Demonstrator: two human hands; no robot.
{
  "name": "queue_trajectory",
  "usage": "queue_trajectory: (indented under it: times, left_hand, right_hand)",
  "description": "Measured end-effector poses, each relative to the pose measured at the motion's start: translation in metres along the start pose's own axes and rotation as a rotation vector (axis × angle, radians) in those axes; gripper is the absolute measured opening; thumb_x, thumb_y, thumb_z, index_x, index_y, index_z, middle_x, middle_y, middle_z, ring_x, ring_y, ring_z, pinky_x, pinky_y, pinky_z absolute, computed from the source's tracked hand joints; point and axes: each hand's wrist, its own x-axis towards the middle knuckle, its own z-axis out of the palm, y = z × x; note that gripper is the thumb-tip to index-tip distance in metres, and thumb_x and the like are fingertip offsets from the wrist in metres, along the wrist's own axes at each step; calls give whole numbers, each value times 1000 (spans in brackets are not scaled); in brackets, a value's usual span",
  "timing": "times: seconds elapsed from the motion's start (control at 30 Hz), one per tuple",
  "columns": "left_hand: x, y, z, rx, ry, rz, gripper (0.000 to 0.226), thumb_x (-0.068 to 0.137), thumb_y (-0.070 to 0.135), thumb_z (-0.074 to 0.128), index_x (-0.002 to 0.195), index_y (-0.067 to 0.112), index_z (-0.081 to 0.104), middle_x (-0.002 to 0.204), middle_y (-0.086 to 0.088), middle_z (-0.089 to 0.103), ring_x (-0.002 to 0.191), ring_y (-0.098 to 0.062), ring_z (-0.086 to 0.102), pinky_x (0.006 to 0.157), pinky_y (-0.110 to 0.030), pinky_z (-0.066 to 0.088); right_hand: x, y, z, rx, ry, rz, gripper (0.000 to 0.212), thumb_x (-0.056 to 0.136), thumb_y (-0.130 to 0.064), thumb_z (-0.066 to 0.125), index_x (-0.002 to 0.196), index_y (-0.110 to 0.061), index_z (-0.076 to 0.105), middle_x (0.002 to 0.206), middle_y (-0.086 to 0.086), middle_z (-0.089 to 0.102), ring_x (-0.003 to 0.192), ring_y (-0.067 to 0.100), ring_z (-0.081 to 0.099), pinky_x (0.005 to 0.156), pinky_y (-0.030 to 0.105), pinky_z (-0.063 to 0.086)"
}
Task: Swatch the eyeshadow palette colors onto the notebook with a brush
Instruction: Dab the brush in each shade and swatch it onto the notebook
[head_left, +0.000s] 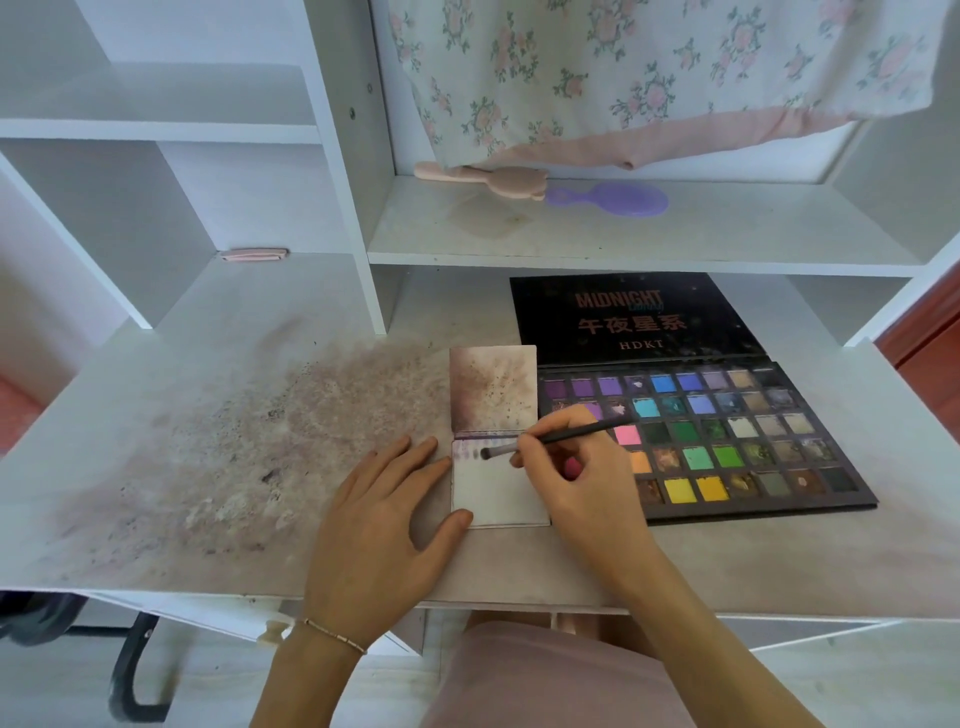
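The notebook lay open on the desk, its lower page white and its upper page already stained with powder, pushed up against the left edge of the palette so that the brush had only a short trip between pans and paper. The left hand lay flat on the desk beside the notebook, fingers straight, with the thumb touching the page's lower left corner, most likely to keep the light paper from sliding under the strokes. The right hand pinched the brush near the middle of its handle, pen-fashion, which gave fine control over the tip. The bristles touched the top of the white page, at the end of a short row of purplish and grey marks, so a swatch seemed to be in the making and most colours remained undone. The palette's lid lay folded back flat under the shelf, keeping every pan open to reach. Loose powder smudged the desk to the left, and two hairbrushes lay on the shelf.
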Motion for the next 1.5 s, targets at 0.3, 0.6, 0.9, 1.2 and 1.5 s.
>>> queue_trajectory:
  times: [0.3, 0.6, 0.9, 1.2, 1.5]
  left_hand:
    - [-1, 0, 2, 40, 33, 19, 49, 78, 49, 45, 103, 16, 71, 117, -2, 65, 115, -25, 56, 102, -48, 33]
    - [-1, -2, 4, 76, 36, 46, 47, 79, 48, 46, 101, 15, 71, 115, -4, 66, 113, -26, 58, 100, -51, 34]
    - [-2, -2, 5, 70, 46, 45, 45, 78, 48, 47, 98, 15, 72, 114, -3, 67, 113, -25, 58, 100, -50, 35]
    - [-2, -2, 5, 57, 30, 34, 45, 78, 48, 47, 97, 16, 72, 114, -2, 67, 113, -24, 58, 101, -47, 35]
    - [-2, -1, 4, 58, 28, 26, 43, 78, 49, 50, 95, 16, 72, 114, -2, 66, 114, -24, 58, 102, -45, 34]
  right_hand:
    - [3, -5, 8, 11, -125, 22, 5, 84, -9, 61, 80, -10, 59, 71, -1, 66, 67, 4, 58, 59, 12, 43]
    - [4, -6, 10, -22, -163, 40, 4, 84, -10, 61, 80, -11, 61, 71, -4, 64, 69, 5, 56, 61, 11, 43]
    - [4, -6, 10, -38, -157, 51, 3, 85, -11, 60, 82, -12, 60, 70, -8, 64, 70, 4, 57, 61, 10, 43]
    - [4, -6, 10, -32, -171, 51, 3, 85, -11, 60, 82, -11, 59, 72, -4, 65, 69, 2, 56, 60, 10, 42]
    - [4, -6, 9, -36, -171, 41, 5, 85, -11, 60, 81, -13, 59, 73, -3, 65, 69, 2, 56, 61, 10, 42]
